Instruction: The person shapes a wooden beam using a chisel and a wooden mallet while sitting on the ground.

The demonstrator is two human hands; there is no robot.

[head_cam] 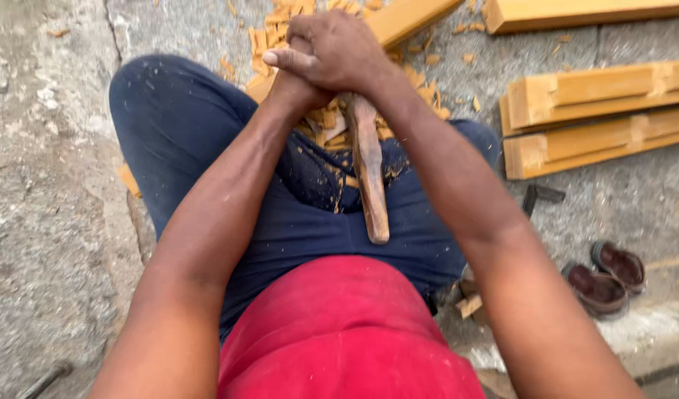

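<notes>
A single view, from a camera worn on the person's head, looks steeply down over the red shirt (347, 332) and blue trousers (184, 125) to the concrete ground (44, 185). It sits close: both forearms fill the middle, running up to the joined hands near the top edge. Wooden beams (598, 118) and brown shoes (605, 279) lie at right.

Stacked notched wooden beams (598, 118) at right, wood chips (269, 33) scattered on concrete floor (44, 185), brown sandals (609, 277) nearby.
</notes>
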